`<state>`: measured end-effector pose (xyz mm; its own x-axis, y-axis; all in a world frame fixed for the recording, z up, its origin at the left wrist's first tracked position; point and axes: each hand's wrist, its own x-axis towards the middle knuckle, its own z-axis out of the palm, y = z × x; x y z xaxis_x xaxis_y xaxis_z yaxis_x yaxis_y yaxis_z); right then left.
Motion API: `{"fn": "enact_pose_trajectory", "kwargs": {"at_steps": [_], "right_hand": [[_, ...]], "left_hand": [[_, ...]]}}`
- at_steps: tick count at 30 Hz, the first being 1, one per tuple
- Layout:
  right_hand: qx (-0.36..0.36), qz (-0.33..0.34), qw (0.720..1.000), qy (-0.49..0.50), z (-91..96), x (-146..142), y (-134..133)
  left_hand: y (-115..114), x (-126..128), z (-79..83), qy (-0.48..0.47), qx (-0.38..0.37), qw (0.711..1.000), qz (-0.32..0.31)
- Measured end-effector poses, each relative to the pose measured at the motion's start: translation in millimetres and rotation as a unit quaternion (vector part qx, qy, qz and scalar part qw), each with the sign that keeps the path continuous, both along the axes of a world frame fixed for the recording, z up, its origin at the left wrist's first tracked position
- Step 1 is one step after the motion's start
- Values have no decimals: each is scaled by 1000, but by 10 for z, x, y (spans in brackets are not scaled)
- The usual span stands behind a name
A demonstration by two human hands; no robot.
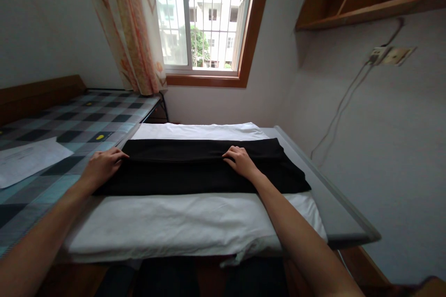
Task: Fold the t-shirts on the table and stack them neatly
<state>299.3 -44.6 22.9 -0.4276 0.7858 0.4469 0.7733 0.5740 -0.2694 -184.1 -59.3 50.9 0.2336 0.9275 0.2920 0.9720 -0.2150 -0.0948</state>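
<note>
A pair of black trousers (195, 176), or a garment much like it, lies lengthwise across a white cloth (181, 222) on the table. Along its middle runs a raised crease. At its left end my left hand (103, 167) pinches the black fabric between thumb and fingers. My right hand (241, 160) is closed on the same crease, right of the middle. The garment's wider right end lies flat and slants toward me. Fabric beneath both hands is hidden.
The grey tabletop (334, 213) shows on the right, by the wall. To the left is a bed with a checked cover (114, 113) and a paper sheet (31, 160) on it. A curtain (128, 32) hangs beside the window. A cable (336, 113) runs down from a socket.
</note>
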Motion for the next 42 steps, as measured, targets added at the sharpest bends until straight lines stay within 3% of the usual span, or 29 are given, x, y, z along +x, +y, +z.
{"fn": "enact_pose_trajectory", "kwargs": {"at_steps": [4,10,13,17,20,24,27,31,36,42], "right_hand": [[11,10,999,41,27,27,-16],[-38,29,999,25,22,36,-28],[-47,24,998,24,27,19,-49],[-40,12,999,34,36,-2,-66],[-13,-37,998,38,35,7,-46],[4,-126,992,19,28,68,2],[-16,-143,989,17,19,117,19],[-43,-143,989,23,7,113,6],[-34,-152,988,19,71,133,-27],[-23,-156,986,-58,240,687,-150]], "left_hand": [[-24,42,-6,19,6,999,30],[42,21,-58,-40,-100,994,34],[131,181,-62,-78,-102,992,22],[190,721,7,-175,-119,967,-139],[161,1259,66,-177,-154,942,-240],[136,1870,17,-139,-130,930,-315],[177,2126,-141,-90,-67,933,-342],[232,2198,-343,-55,2,939,-339],[218,2057,-379,-60,19,938,-340],[190,1990,-331,-94,0,939,-330]]}}
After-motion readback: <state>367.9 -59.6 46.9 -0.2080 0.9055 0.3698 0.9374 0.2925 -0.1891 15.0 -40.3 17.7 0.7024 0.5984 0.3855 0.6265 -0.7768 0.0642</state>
